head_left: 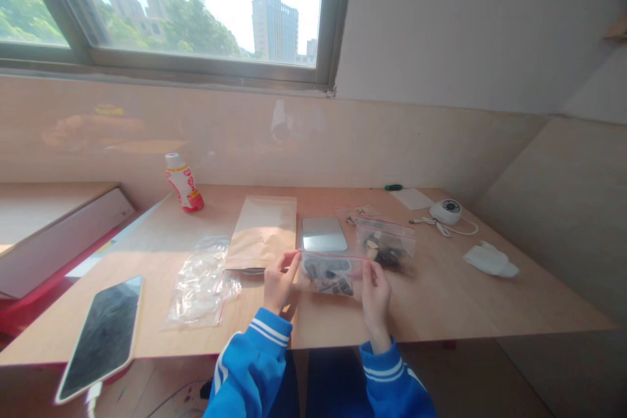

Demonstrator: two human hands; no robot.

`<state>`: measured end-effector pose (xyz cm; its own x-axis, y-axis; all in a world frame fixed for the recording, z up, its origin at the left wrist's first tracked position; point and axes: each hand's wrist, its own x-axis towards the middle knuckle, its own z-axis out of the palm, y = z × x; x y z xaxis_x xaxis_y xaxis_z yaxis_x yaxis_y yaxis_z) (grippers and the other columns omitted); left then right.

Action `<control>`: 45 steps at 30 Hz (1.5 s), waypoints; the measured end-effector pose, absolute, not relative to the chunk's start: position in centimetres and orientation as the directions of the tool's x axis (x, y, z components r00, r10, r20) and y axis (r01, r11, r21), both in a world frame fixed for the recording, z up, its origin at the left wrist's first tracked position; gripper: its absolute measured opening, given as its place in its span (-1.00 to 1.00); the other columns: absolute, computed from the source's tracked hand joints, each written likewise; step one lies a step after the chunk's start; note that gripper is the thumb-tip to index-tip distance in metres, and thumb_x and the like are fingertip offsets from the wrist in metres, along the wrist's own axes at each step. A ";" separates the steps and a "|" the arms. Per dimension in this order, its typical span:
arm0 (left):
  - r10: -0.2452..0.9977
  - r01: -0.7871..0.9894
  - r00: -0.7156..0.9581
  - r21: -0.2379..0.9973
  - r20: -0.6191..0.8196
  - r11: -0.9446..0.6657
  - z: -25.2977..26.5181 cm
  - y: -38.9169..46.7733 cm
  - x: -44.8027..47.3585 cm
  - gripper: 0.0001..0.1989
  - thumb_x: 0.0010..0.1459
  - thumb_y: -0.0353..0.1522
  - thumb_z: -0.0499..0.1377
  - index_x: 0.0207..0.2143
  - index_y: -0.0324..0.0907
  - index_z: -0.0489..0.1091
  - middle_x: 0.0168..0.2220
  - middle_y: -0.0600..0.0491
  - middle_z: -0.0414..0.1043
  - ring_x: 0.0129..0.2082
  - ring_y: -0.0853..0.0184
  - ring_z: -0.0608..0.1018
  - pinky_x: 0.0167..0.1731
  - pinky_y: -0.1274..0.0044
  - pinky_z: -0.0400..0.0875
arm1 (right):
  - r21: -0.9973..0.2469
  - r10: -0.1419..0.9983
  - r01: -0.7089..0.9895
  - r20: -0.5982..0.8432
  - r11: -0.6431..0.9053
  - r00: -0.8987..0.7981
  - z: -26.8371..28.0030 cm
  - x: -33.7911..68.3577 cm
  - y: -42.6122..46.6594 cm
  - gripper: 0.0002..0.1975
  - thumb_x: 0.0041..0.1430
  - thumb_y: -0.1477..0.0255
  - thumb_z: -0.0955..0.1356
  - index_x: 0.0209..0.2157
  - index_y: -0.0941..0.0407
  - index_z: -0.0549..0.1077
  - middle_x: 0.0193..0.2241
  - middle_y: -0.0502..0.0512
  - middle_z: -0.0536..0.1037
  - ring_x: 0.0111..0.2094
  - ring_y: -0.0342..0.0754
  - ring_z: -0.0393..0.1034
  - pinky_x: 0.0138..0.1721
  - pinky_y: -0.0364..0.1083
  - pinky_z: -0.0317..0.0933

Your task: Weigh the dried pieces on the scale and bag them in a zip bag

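Note:
Held by its two top corners, a clear zip bag [329, 274] with a red seal line hangs just over the table's near part. Small dark pieces lie inside it, too small to name. My left hand [280, 282] pinches the left corner and my right hand [376, 292] pinches the right one. Right behind the bag lies a flat silver-topped square device [324, 234]. To its right rests another zip bag [386, 245] with dark and tan pieces in it. A brown paper pouch [264, 232] lies flat beyond my left hand.
Crumpled clear plastic bags [198, 284] lie left, with a phone [105, 333] on a cable at the table's left edge. A red-and-white bottle [184, 183] stands behind. Toward the right are a white round device [445, 211], a white crumpled tissue [490, 260] and a green-handled tool [393, 187].

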<state>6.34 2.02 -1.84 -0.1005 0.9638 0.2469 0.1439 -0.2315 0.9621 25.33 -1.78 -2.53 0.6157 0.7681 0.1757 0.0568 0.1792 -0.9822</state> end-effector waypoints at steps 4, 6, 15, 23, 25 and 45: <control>0.965 0.083 -0.083 0.967 0.249 -0.242 -1.7 1.9 6.4 -0.73 0.09 -0.17 0.16 -0.33 -0.19 0.44 -0.36 0.00 0.54 -0.31 0.28 0.58 -0.29 0.49 0.46 | -0.984 0.753 0.073 0.170 0.161 0.636 -2.6 25.5 -1.9 -0.53 0.00 0.00 0.33 -0.36 0.17 0.43 -0.68 0.03 0.48 -0.59 -0.02 0.40 -0.48 -0.08 0.29; 0.973 0.020 -0.076 0.976 0.217 -0.216 -1.7 1.9 6.5 -0.72 0.10 -0.16 0.15 -0.31 -0.20 0.41 -0.42 0.03 0.52 -0.42 0.33 0.57 -0.37 0.52 0.45 | -0.986 0.749 0.085 0.164 0.142 0.643 -2.6 25.4 -2.0 -0.50 -0.01 -0.02 0.33 -0.36 0.18 0.43 -0.71 0.00 0.44 -0.65 -0.07 0.34 -0.56 -0.12 0.24; 0.988 -0.085 -0.076 0.986 0.137 -0.143 -2.2 1.9 6.8 -0.67 0.07 -0.11 0.16 -0.28 -0.18 0.35 -0.60 0.17 0.36 -0.66 0.44 0.42 -0.71 0.64 0.27 | -0.997 0.769 0.023 0.069 0.070 0.636 -2.5 24.8 -2.4 -0.43 -0.03 -0.09 0.30 -0.32 0.17 0.41 -0.82 -0.14 0.25 -0.83 -0.18 0.09 -0.79 -0.19 -0.03; 0.995 -0.112 -0.032 0.989 0.094 -0.097 -1.2 1.9 6.8 -0.66 0.04 -0.10 0.18 -0.31 -0.20 0.36 -0.54 0.13 0.41 -0.63 0.44 0.46 -0.68 0.63 0.34 | -0.993 0.751 -0.035 0.064 0.115 0.657 -2.7 25.0 -2.1 -0.47 -0.03 -0.04 0.35 -0.28 0.16 0.39 -0.83 -0.16 0.25 -0.81 -0.19 0.10 -0.78 -0.21 0.00; 0.998 -0.118 -0.021 0.991 0.063 -0.065 -1.0 1.9 6.8 -0.64 0.02 -0.09 0.19 -0.32 -0.21 0.36 -0.48 0.09 0.44 -0.62 0.44 0.48 -0.68 0.63 0.36 | -0.989 0.753 -0.059 0.065 0.137 0.654 -2.8 25.1 -2.1 -0.49 -0.03 -0.01 0.36 -0.28 0.17 0.39 -0.83 -0.17 0.25 -0.81 -0.20 0.10 -0.78 -0.22 0.01; 1.000 -0.239 -0.015 0.971 -0.005 0.001 -2.4 2.4 7.0 -0.56 -0.01 0.01 0.17 -0.33 -0.17 0.25 -0.73 0.29 0.18 -0.79 0.54 0.24 -0.76 0.68 0.09 | -0.959 0.750 0.208 0.281 0.194 0.599 -3.8 24.7 -2.1 -0.58 0.05 0.08 0.34 -0.33 0.19 0.47 -0.70 -0.03 0.42 -0.73 -0.20 0.18 -0.70 -0.21 0.09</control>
